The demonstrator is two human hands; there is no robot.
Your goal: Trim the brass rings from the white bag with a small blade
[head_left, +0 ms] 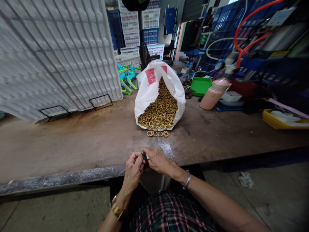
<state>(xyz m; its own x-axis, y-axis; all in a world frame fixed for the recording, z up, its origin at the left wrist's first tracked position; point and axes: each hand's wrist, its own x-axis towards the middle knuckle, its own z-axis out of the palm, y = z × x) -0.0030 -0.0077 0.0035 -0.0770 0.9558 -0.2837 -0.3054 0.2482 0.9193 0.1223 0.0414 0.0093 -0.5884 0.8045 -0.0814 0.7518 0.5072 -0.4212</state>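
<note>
My left hand (133, 168) and my right hand (159, 161) meet over the table's front edge, fingertips pinched together. Between them is a small dark piece (144, 156) with a white part beside it, too small to name. A brass-coloured bit, possibly a ring, shows at the right fingertips. Beyond the hands, a white plastic bag (146, 100) lies with its mouth towards me, full of brass-coloured rings (160, 111). Several loose rings (160, 134) lie on the tabletop just outside the bag's mouth.
White ribbed trays (60, 48) stand upright at the left on the wooden table (96, 141), with black wire supports (101, 101) by them. Turquoise-and-green plastic parts (127, 77) lie behind. To the right are a green tray (201, 86), a pink bottle (211, 96) and a yellow tray (277, 121).
</note>
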